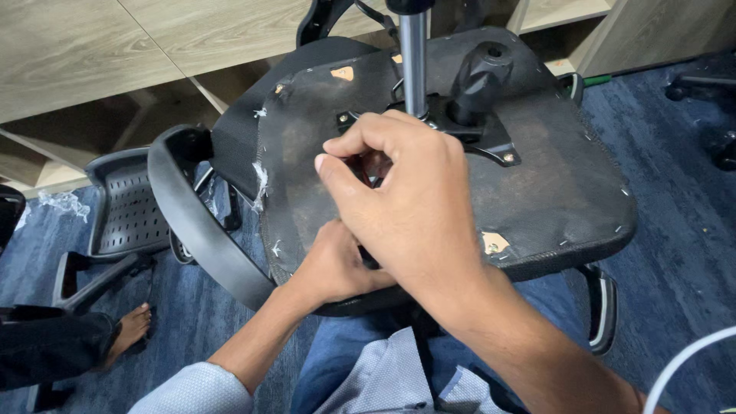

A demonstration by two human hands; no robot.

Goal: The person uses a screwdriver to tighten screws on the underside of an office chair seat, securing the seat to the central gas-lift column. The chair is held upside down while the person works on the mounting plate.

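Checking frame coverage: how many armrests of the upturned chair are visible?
2. One armrest curves along the left edge of the upturned seat, beside the left hand; the other armrest shows at the seat's lower right, partly hidden under it.

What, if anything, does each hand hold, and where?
Right hand pinches something small and dark, unidentifiable, above the upturned chair seat. Left hand touches the seat's near edge; grip hidden.

Matt, torn black cloth covers the seat underside (552, 184); its metal post (413, 61) shines.
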